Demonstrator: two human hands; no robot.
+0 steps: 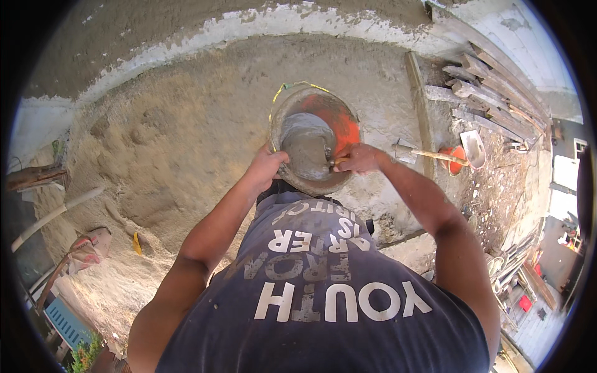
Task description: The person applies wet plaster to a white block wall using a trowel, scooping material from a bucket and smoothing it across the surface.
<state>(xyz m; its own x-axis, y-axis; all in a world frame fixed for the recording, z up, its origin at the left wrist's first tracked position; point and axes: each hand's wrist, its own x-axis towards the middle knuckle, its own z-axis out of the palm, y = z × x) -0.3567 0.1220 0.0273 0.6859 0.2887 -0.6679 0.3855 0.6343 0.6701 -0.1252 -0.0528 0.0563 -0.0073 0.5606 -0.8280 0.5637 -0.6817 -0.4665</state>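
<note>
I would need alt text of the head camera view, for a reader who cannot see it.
A person's left hand grips the left rim of a bucket holding wet grey mix, while the right hand holds a mostly hidden tool at the bucket's right side. Rough brownish ground shows around them, and weathered planks lie in the upper right.

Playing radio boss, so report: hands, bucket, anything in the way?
Left hand holding bucket rim; right hand gripping tool handle. Bucket partly filled with wet grey mix. Boards off to the right, clear of the bucket.
</note>
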